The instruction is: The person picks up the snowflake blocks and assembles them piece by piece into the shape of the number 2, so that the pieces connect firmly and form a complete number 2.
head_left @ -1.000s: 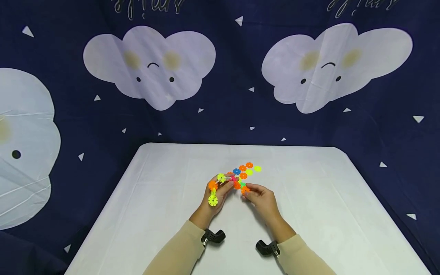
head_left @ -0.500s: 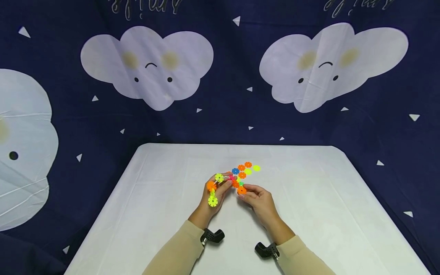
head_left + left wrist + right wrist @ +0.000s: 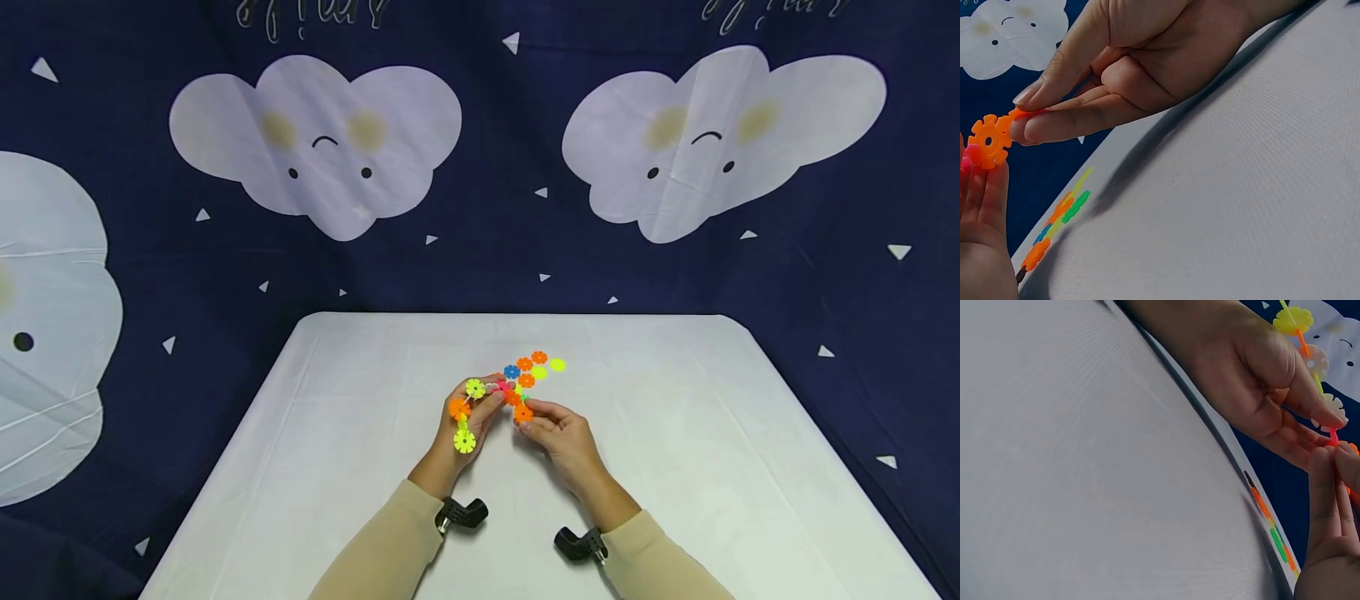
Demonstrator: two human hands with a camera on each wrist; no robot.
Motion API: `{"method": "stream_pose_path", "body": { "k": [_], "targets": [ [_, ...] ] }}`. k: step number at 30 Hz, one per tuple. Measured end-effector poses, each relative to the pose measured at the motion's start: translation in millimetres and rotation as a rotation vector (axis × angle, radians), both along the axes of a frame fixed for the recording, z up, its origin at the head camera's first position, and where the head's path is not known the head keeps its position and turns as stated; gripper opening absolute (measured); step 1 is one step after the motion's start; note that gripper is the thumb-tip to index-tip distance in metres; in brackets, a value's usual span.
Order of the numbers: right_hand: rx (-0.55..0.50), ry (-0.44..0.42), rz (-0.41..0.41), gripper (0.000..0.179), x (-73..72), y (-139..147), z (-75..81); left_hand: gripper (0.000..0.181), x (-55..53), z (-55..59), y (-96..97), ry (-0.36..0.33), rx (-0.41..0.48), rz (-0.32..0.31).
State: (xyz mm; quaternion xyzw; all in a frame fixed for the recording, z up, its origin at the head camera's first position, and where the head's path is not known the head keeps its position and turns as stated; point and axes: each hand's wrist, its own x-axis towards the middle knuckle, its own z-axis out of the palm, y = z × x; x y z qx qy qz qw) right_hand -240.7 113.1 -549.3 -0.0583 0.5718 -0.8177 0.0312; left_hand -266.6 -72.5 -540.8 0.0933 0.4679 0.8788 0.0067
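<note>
A chain of flower-shaped, notched plastic discs hangs across my left hand [image 3: 483, 412], with a yellow disc [image 3: 464, 441] at its low end and an orange disc [image 3: 460, 408] above it. That hand grips the chain by a pink disc [image 3: 503, 387]. Joined there is another orange disc [image 3: 989, 142], its face showing in the left wrist view. My right hand [image 3: 567, 435] pinches one more orange disc [image 3: 522, 413] between thumb and fingers, right against its orange neighbour. In the right wrist view the fingertips of both hands meet and partly hide the joint.
Loose discs lie on the white table [image 3: 337, 500] just beyond the hands: a blue disc [image 3: 512, 372], a green disc [image 3: 1076, 206], several orange and yellow ones. A dark blue curtain [image 3: 510, 275] with printed clouds hangs behind the table's far edge.
My right hand has moved slightly left with its orange disc, bringing it closer to the chain. My left hand keeps its grip with little movement. The head view has shifted slightly.
</note>
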Motion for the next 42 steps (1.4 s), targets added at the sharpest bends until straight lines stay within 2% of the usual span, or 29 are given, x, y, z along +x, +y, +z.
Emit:
{"method": "stream_pose_path", "body": {
  "k": [4,10,15,19,26,31,35,39,42],
  "targets": [
    [-0.018,0.010,-0.006,0.042,0.0,0,-0.2,0.020,-0.7,-0.5,-0.8,-0.002,0.001,-0.004],
    [-0.040,0.031,0.027,0.041,-0.6,1,-3.2,0.043,-1.7,-1.9,-3.2,0.016,-0.028,-0.057],
    [-0.052,0.037,0.047,0.040,0.7,0,-3.4,0.041,-2.0,-0.9,-5.0,0.038,-0.053,-0.083],
    [-0.069,0.024,0.029,0.039,2.3,-1,-3.1,0.038,-1.0,-0.2,-3.7,0.046,-0.064,-0.076],
    [-0.122,0.028,0.009,0.039,4.3,-5,-4.7,0.035,1.9,2.8,2.3,0.005,0.016,-0.043],
    [-0.151,0.058,0.012,0.037,4.6,-6,-6.6,0.035,0.5,-1.7,4.2,0.010,0.012,-0.043],
    [-0.043,0.104,0.068,0.039,3.0,-4,-7.8,0.034,-3.1,-8.5,3.8,0.027,-0.012,-0.019],
    [0.107,0.160,0.119,0.049,-0.7,1,-5.5,0.033,-8.4,-12.9,3.0,-0.009,0.027,0.088],
    [0.296,0.240,0.069,0.053,-6.2,5,-5.1,0.026,-12.1,-13.9,2.8,-0.058,0.076,0.170]
  ]
}}
